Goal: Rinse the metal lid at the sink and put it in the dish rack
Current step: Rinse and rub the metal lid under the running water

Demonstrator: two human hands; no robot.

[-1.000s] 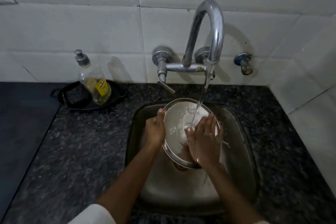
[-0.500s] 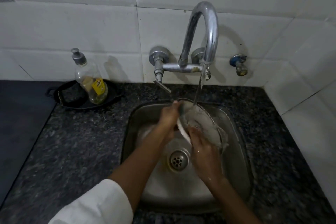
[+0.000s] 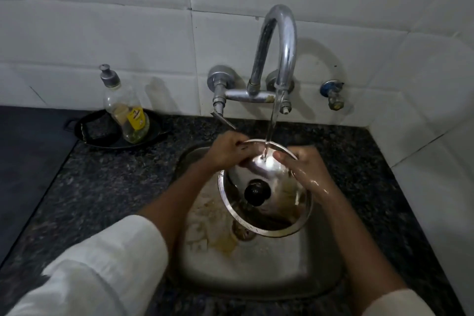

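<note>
The round metal lid (image 3: 279,202) with a black knob (image 3: 257,192) hangs over the steel sink (image 3: 269,269), knob side up and tilted toward me. My left hand (image 3: 227,152) grips its far left rim. My right hand (image 3: 305,165) holds the far right rim, wet and shiny. Water from the chrome tap (image 3: 280,51) runs onto the lid's upper part between my hands. No dish rack is in view.
A soap bottle (image 3: 125,108) stands in a black tray (image 3: 102,133) with a scrub pad, at the back left on the dark granite counter (image 3: 107,187). Food scraps lie around the sink drain (image 3: 243,233). White tiled walls close the back and right.
The lid has been turned over: its pale underside faced me before, now the knob side faces up. My right hand moved from rubbing the inner face to holding the rim.
</note>
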